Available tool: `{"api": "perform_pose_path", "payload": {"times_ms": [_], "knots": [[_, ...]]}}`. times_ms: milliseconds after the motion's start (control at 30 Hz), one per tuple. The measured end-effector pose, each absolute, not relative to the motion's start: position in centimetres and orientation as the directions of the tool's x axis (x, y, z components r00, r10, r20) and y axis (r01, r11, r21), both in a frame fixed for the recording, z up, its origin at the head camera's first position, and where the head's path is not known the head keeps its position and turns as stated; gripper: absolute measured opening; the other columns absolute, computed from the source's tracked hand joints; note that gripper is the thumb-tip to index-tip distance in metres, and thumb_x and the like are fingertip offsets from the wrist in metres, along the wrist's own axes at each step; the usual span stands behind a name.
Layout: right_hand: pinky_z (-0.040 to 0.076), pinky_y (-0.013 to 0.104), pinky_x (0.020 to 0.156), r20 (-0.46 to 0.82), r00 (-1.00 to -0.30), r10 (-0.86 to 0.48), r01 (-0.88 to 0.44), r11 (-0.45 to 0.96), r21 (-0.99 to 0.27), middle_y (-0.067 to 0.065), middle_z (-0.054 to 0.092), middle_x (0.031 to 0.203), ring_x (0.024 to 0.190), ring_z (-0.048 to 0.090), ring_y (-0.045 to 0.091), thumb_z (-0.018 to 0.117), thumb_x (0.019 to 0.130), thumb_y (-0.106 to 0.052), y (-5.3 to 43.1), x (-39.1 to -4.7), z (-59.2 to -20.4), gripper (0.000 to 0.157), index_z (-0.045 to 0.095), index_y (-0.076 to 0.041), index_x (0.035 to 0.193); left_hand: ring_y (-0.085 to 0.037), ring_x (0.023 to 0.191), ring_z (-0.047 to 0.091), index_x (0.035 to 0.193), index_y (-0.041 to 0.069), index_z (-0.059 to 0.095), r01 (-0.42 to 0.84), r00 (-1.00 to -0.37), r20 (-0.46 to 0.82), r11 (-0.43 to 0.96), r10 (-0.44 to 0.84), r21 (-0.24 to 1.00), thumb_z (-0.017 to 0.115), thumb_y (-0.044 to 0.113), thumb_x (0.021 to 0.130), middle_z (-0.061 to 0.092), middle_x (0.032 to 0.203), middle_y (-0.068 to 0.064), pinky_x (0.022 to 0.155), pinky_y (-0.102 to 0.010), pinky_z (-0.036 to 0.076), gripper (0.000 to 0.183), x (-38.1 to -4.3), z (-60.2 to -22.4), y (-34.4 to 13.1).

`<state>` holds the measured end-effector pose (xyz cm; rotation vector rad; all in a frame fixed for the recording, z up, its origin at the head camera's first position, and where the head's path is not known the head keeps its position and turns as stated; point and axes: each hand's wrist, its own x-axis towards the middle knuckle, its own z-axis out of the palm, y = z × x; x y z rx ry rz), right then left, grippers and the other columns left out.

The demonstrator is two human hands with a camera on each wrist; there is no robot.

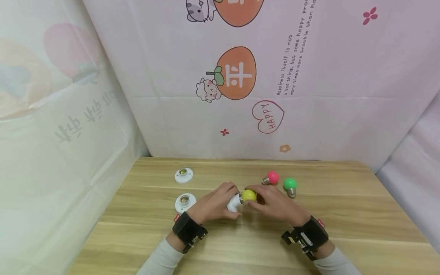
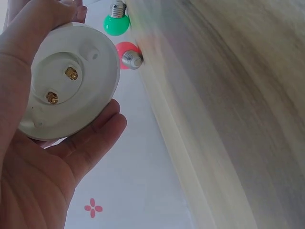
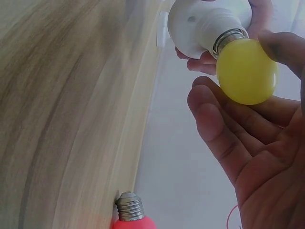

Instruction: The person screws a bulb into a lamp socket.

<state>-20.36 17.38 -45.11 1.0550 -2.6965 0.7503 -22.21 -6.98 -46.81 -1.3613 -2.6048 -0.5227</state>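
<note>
Parts count: six
You are viewing one yellow bulb (image 1: 249,195), one pink bulb (image 1: 273,177), one green bulb (image 1: 290,184) and three white lamp holders (image 1: 234,204) (image 1: 184,201) (image 1: 183,175).

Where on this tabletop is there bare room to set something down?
The tabletop is bare right of the green bulb, between the forearms, and between the far white socket and the pink bulb. It is crowded mid-table, where the left hand holds another socket and the right hand the yellow bulb.
</note>
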Motion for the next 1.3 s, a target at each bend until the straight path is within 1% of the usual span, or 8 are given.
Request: {"api": "perform_pose_path", "payload": {"times_ms": [200, 367, 467, 600, 733, 933, 1067, 1300], "knots": [[0.047, 0.019, 0.055, 0.324, -0.738, -0.592, -0.675, 0.626, -0.391, -0.014, 0.055, 0.082, 0.066, 0.054, 0.007, 0.062, 0.091, -0.045, 17.43, -20.4, -45.17, 0.047, 0.061, -0.011, 0.124, -0.004, 0.098, 0.04, 0.112, 0.018, 0.052, 0.821, -0.57, 0.295, 0.529, 0.767, 0.212, 0.07, 0.051, 0.08, 0.043, 0.11, 0.009, 0.076, -0.014, 0.045, 0.049, -22.03, -46.6, -6.92], [0.052, 0.02, 0.061, 0.379, -0.715, -0.588, -0.699, 0.588, -0.407, -0.007, 0.054, 0.119, 0.077, 0.057, 0.009, 0.065, 0.09, -0.041, 17.61, -20.44, -45.37, 0.053, 0.052, -0.015, 0.134, -0.005, 0.1, 0.04, 0.114, 0.018, 0.052, 0.811, -0.586, 0.284, 0.543, 0.759, 0.218, 0.069, 0.051, 0.08, 0.044, 0.113, 0.008, 0.077, -0.015, 0.046, 0.051, -22.01, -46.49, -6.95], [0.054, 0.022, 0.063, 0.42, -0.678, -0.603, -0.735, 0.547, -0.401, -0.004, 0.049, 0.13, 0.082, 0.057, 0.006, 0.068, 0.089, -0.035, 17.65, -20.59, -45.48, 0.048, 0.053, -0.018, 0.131, -0.005, 0.1, 0.04, 0.115, 0.018, 0.052, 0.804, -0.595, 0.278, 0.551, 0.754, 0.226, 0.069, 0.052, 0.081, 0.044, 0.114, 0.008, 0.077, -0.016, 0.046, 0.051, -22.01, -46.47, -6.97], [0.055, 0.024, 0.065, 0.436, -0.66, -0.612, -0.751, 0.52, -0.407, -0.006, 0.052, 0.125, 0.085, 0.056, 0.003, 0.071, 0.087, -0.03, 17.58, -20.58, -45.52, 0.042, 0.057, -0.018, 0.124, -0.005, 0.098, 0.04, 0.114, 0.018, 0.052, 0.8, -0.599, 0.275, 0.55, 0.752, 0.239, 0.069, 0.051, 0.08, 0.044, 0.112, 0.008, 0.076, -0.016, 0.046, 0.051, -22.01, -46.48, -6.98], [0.055, 0.025, 0.067, 0.419, -0.676, -0.606, -0.736, 0.531, -0.421, -0.008, 0.051, 0.128, 0.091, 0.056, 0.002, 0.074, 0.083, -0.034, 17.47, -20.43, -45.46, 0.049, 0.057, -0.018, 0.126, -0.004, 0.098, 0.041, 0.115, 0.018, 0.051, 0.794, -0.606, 0.275, 0.549, 0.746, 0.261, 0.07, 0.05, 0.08, 0.043, 0.112, 0.009, 0.077, -0.015, 0.046, 0.052, -22.1, -46.57, -7.08], [0.054, 0.023, 0.072, 0.425, -0.666, -0.613, -0.745, 0.523, -0.414, -0.008, 0.049, 0.13, 0.103, 0.052, 0.006, 0.077, 0.076, -0.011, 17.44, -20.45, -45.44, 0.056, 0.055, -0.017, 0.127, -0.003, 0.096, 0.041, 0.114, 0.019, 0.051, 0.795, -0.604, 0.29, 0.534, 0.742, 0.288, 0.071, 0.049, 0.08, 0.043, 0.11, 0.01, 0.076, -0.014, 0.045, 0.05, -22.25, -46.6, -7.12], [0.054, 0.019, 0.071, 0.428, -0.663, -0.614, -0.748, 0.515, -0.419, -0.008, 0.051, 0.128, 0.102, 0.053, 0.006, 0.077, 0.076, -0.007, 17.46, -20.48, -45.39, 0.057, 0.056, -0.017, 0.127, -0.004, 0.095, 0.041, 0.113, 0.018, 0.051, 0.801, -0.595, 0.297, 0.524, 0.746, 0.289, 0.071, 0.049, 0.08, 0.043, 0.109, 0.01, 0.075, -0.013, 0.045, 0.049, -22.21, -46.56, -7.09], [0.054, 0.021, 0.067, 0.394, -0.687, -0.611, -0.724, 0.535, -0.435, -0.006, 0.057, 0.122, 0.089, 0.056, 0.005, 0.076, 0.079, -0.014, 17.56, -20.29, -45.1, 0.056, 0.054, -0.017, 0.131, -0.004, 0.095, 0.041, 0.113, 0.018, 0.051, 0.797, -0.601, 0.297, 0.526, 0.742, 0.298, 0.072, 0.048, 0.08, 0.044, 0.109, 0.01, 0.075, -0.013, 0.045, 0.049, -22.07, -46.42, -7.05]]}}
